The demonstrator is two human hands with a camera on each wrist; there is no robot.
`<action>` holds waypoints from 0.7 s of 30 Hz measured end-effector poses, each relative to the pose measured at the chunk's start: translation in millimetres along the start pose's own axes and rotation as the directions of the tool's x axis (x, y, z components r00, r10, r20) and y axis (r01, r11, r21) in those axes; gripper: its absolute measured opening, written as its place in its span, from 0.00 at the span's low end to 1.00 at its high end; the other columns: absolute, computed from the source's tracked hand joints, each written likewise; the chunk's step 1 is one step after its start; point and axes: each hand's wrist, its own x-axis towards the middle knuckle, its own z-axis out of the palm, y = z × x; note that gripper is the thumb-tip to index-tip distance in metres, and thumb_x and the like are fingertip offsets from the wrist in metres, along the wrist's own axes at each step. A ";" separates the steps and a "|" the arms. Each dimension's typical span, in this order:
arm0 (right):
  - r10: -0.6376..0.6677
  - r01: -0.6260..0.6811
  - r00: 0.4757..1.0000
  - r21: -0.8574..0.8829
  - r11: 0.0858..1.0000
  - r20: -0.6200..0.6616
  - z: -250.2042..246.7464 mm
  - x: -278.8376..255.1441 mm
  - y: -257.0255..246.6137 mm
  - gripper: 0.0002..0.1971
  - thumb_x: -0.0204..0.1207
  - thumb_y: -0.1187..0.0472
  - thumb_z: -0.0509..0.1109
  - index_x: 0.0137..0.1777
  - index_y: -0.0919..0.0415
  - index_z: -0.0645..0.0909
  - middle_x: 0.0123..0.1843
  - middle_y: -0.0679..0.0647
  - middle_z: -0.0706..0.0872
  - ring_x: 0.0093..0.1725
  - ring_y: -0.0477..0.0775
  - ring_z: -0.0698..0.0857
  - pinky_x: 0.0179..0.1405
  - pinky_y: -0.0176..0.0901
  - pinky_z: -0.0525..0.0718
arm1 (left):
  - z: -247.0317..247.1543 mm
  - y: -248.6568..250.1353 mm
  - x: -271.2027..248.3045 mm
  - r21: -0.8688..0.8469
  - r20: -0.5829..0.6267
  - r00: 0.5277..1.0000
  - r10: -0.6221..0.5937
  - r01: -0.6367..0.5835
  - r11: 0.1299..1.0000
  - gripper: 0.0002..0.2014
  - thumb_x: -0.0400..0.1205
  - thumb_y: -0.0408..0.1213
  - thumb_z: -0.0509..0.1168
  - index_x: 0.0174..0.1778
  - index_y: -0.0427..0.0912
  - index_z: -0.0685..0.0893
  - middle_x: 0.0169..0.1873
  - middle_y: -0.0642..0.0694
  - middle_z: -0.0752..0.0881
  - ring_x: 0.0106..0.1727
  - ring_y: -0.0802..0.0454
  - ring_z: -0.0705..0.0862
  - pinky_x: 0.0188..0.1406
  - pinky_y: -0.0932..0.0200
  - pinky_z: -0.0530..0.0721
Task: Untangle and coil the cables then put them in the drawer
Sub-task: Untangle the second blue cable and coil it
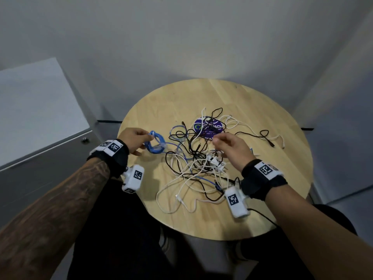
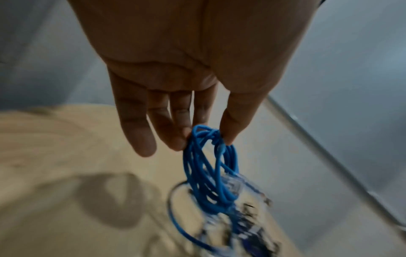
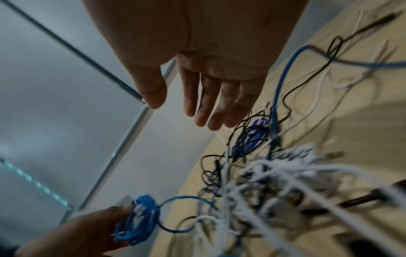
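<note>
Pinching blue coil (image 1: 156, 142), left hand (image 1: 132, 139) hovers over table (image 1: 262, 102).

The tangle of cables (image 1: 201, 162) lies on the table (image 1: 262, 209) before me, between my hands, a coiled cable (image 1: 155, 143) at its left and a cabinet (image 1: 38, 122) beyond.

In the left wrist view the cable tangle (image 2: 237, 226) beyond the left hand (image 2: 186, 69) is blurred; which strands cross cannot be told
</note>
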 end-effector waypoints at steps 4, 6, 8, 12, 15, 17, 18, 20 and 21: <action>-0.079 0.090 0.995 -0.258 0.962 0.055 1.6 -5.9 24.0 0.05 0.77 0.55 0.76 0.46 0.55 0.85 0.38 0.48 0.84 0.37 0.44 0.80 0.41 0.38 0.81 | -12.1 -40.9 34.2 0.181 -0.050 0.974 -0.219 0.225 0.958 0.13 0.81 0.40 0.70 0.50 0.31 0.87 0.39 0.36 0.87 0.36 0.43 0.85 0.44 0.49 0.87; -0.059 0.129 0.980 -0.384 0.914 0.189 7.4 -8.5 33.1 0.12 0.72 0.45 0.77 0.40 0.53 0.83 0.35 0.45 0.82 0.34 0.44 0.79 0.40 0.46 0.82 | -11.6 -47.9 40.3 0.329 -0.041 0.961 -0.272 0.270 0.905 0.17 0.84 0.44 0.66 0.38 0.33 0.85 0.27 0.41 0.86 0.25 0.48 0.83 0.28 0.61 0.83; -0.037 0.235 0.942 -0.573 0.785 0.335 11.5 -10.4 38.0 0.19 0.63 0.33 0.73 0.39 0.48 0.83 0.41 0.44 0.80 0.40 0.44 0.80 0.43 0.47 0.82 | -10.1 -50.1 44.9 0.336 -0.057 0.960 -0.275 0.278 0.900 0.22 0.83 0.50 0.65 0.33 0.34 0.83 0.24 0.40 0.85 0.23 0.46 0.82 0.25 0.59 0.81; -0.034 0.387 0.889 -0.711 0.588 0.456 14.4 -12.4 34.7 0.08 0.70 0.47 0.76 0.43 0.48 0.88 0.49 0.46 0.77 0.55 0.53 0.79 0.54 0.47 0.79 | -8.4 -47.7 44.2 0.341 -0.059 0.970 -0.235 0.240 0.909 0.27 0.84 0.56 0.60 0.37 0.33 0.83 0.36 0.35 0.87 0.36 0.39 0.84 0.47 0.46 0.86; -0.090 0.307 0.933 -0.640 0.704 0.349 7.9 -12.5 24.2 0.04 0.75 0.53 0.75 0.40 0.50 0.87 0.49 0.47 0.79 0.54 0.52 0.79 0.56 0.49 0.79 | -9.7 -44.9 44.9 0.194 -0.167 0.972 -0.163 0.194 0.962 0.24 0.83 0.55 0.63 0.46 0.32 0.85 0.41 0.35 0.85 0.41 0.35 0.85 0.50 0.42 0.86; -0.144 0.244 0.965 -0.548 0.800 0.219 1.0 -10.7 15.2 0.07 0.77 0.55 0.74 0.37 0.51 0.83 0.46 0.50 0.81 0.48 0.50 0.79 0.51 0.46 0.78 | -8.8 -32.6 38.5 0.139 -0.244 0.969 -0.036 0.072 0.988 0.20 0.82 0.50 0.67 0.55 0.34 0.85 0.49 0.35 0.87 0.47 0.37 0.86 0.51 0.44 0.86; -0.152 0.214 0.975 -0.495 0.842 0.162 -2.6 -10.6 9.2 0.08 0.77 0.58 0.73 0.37 0.52 0.82 0.44 0.51 0.83 0.45 0.50 0.80 0.48 0.45 0.77 | -6.2 -22.1 32.4 0.143 -0.257 0.965 0.051 -0.014 0.990 0.18 0.83 0.47 0.67 0.58 0.35 0.84 0.53 0.37 0.87 0.52 0.39 0.85 0.54 0.49 0.84; -0.145 0.169 0.985 -0.387 0.906 0.091 -10.1 -11.5 -3.8 0.08 0.78 0.60 0.72 0.37 0.56 0.82 0.41 0.54 0.86 0.41 0.49 0.81 0.45 0.43 0.77 | 6.7 1.0 23.0 0.183 -0.218 0.951 0.218 -0.180 0.967 0.16 0.83 0.43 0.67 0.62 0.38 0.83 0.57 0.42 0.85 0.55 0.43 0.83 0.53 0.57 0.78; -0.141 0.159 0.987 -0.358 0.920 0.077 -14.1 -11.1 -7.4 0.07 0.78 0.61 0.72 0.38 0.56 0.83 0.40 0.54 0.87 0.40 0.49 0.82 0.44 0.43 0.77 | 14.7 9.9 19.4 0.230 -0.160 0.950 0.270 -0.230 0.946 0.17 0.82 0.43 0.68 0.66 0.41 0.82 0.59 0.44 0.84 0.55 0.44 0.83 0.53 0.57 0.78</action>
